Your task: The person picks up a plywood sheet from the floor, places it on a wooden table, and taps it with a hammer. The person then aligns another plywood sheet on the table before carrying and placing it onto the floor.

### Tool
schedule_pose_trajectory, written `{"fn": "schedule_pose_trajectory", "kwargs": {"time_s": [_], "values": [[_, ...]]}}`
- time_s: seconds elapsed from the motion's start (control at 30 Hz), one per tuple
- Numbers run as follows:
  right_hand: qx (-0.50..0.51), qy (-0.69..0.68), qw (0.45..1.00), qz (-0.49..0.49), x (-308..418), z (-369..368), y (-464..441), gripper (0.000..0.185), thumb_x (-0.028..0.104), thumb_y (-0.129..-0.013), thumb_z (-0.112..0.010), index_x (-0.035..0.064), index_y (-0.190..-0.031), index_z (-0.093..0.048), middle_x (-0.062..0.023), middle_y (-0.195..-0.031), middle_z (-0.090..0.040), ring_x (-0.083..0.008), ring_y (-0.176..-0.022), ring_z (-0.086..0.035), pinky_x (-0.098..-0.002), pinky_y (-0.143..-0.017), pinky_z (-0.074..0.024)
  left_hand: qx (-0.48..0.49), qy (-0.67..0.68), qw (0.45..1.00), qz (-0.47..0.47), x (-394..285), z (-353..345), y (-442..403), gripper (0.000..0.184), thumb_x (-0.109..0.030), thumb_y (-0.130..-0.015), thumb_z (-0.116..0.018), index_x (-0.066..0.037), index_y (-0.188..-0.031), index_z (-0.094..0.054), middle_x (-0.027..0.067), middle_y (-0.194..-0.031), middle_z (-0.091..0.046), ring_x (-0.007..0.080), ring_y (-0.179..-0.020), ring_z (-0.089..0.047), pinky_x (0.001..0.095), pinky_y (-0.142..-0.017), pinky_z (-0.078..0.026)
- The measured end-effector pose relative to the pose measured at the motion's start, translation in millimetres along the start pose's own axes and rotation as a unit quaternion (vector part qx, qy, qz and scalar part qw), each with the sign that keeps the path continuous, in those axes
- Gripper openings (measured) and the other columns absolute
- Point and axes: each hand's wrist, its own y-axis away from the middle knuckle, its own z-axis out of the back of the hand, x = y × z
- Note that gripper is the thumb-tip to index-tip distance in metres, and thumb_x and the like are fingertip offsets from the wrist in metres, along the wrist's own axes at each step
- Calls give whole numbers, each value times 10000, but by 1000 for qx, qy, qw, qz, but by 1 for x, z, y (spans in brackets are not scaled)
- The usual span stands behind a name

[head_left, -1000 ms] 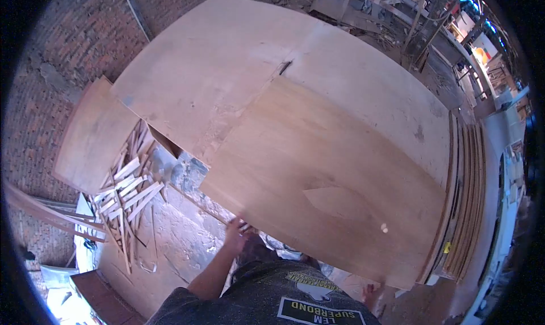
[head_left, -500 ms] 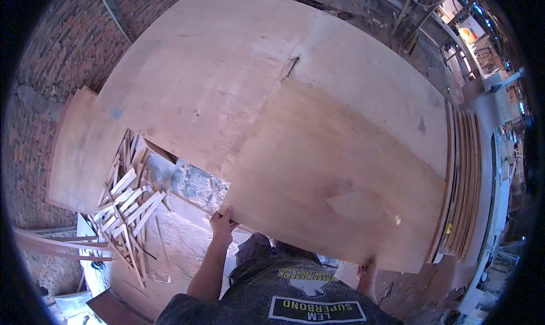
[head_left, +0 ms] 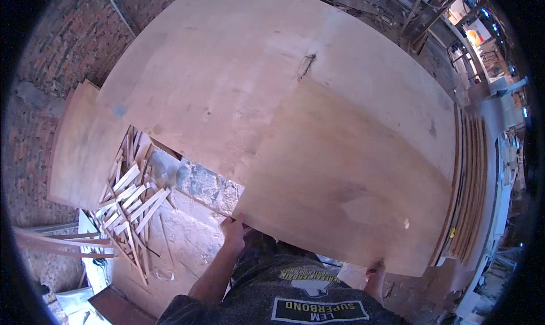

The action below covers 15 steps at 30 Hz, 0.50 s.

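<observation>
A smaller plywood sheet (head_left: 346, 177) lies over a larger pale plywood sheet (head_left: 216, 69), its near edge at my body. My left hand (head_left: 233, 233) is closed on the near left corner of the smaller sheet, the thumb over the edge and the other fingers mostly hidden. At the near edge further right, my right hand (head_left: 374, 269) grips the same sheet, with most of its fingers out of sight underneath. Close to the smaller sheet's far left corner, the larger sheet has a dark split (head_left: 306, 66).
Loose wood strips (head_left: 133, 197) are heaped to the left, near another plywood panel (head_left: 79, 149) by a brick wall (head_left: 40, 120). Stacked sheet edges (head_left: 468, 183) show at the right. Timber and benches (head_left: 454, 47) stand at the far right.
The whole view has shifted slightly to the right. Both hands stay at the smaller sheet's near edge, and the left thumb has shifted a little. The sheet lies nearly the same over the larger one.
</observation>
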Motion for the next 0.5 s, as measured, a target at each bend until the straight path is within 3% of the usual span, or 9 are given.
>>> {"fn": "schedule_pose_trajectory", "kwargs": {"time_s": [0.07, 0.1, 0.17, 0.27, 0.37, 0.47, 0.5], "values": [[-21, -24, 999, 26, -6, 4, -12, 364, 480, -876, -652, 167, -1061, -666, -4, -974, -692, -162, -879, -679, -350, -673, -600, 10, -31, 999, 42, -7, 0, -5, 323, -201, -891, -707, 42, -1079, -611, 114, -961, -646, 190, -817, -671, 326, -654, -606], [-51, -51, 997, -13, -4, -8, 0, 411, 471, -866, -667, 161, -1133, -630, -15, -1034, -674, -177, -934, -663, -375, -731, -588, 20, -47, 997, 58, -8, 5, -9, 324, -203, -889, -711, 41, -1078, -613, 111, -965, -647, 185, -816, -671, 316, -652, -601], [-107, -106, 985, -86, 9, -39, 16, 545, 453, -847, -697, 149, -1278, -558, -38, -1153, -636, -207, -1045, -632, -424, -848, -563, 50, -96, 987, 120, -20, 12, -17, 336, -225, -887, -722, 35, -1073, -616, 98, -940, -657, 173, -812, -671, 287, -643, -578], [-228, -126, 953, -153, -14, -113, 86, 895, 505, -794, -740, 163, -1486, -289, -74, -1320, -526, -271, -1176, -555, -495, -1002, -461, 127, -176, 961, 173, -63, 20, -17, 399, -258, -879, -733, 45, -1099, -597, 90, -890, -664, 162, -816, -668, 280, -634, -571], [-152, -111, 970, -153, -52, -152, 116, 1159, 550, -745, -773, 193, -1543, -13, -89, -1405, -436, -314, -1217, -516, -494, -1080, -378, 102, -192, 976, 27, -70, 28, -36, 462, -290, -875, -738, 64, -1120, -572, 98, -855, -669, 161, -813, -665, 274, -634, -548], [-207, -90, 965, -131, -57, -167, 118, 966, 558, -769, -754, 153, -1493, -259, -102, -1324, -508, -274, -1174, -555, -426, -996, -474, 191, -253, 947, -49, -88, 13, -57, 502, -323, -881, -731, 67, -1142, -552, 97, -877, -672, 149, -811, -657, 276, -651, -527], [-187, -94, 973, -100, -58, -169, 116, 849, 556, -780, -745, 141, -1409, -353, -98, -1238, -550, -254, -1089, -587, -391, -905, -504, 205, -270, 940, -41, -85, 8, -63, 486, -328, -890, -714, 67, -1127, -560, 112, -868, -674, 165, -800, -661, 295, -659, -523]]}}
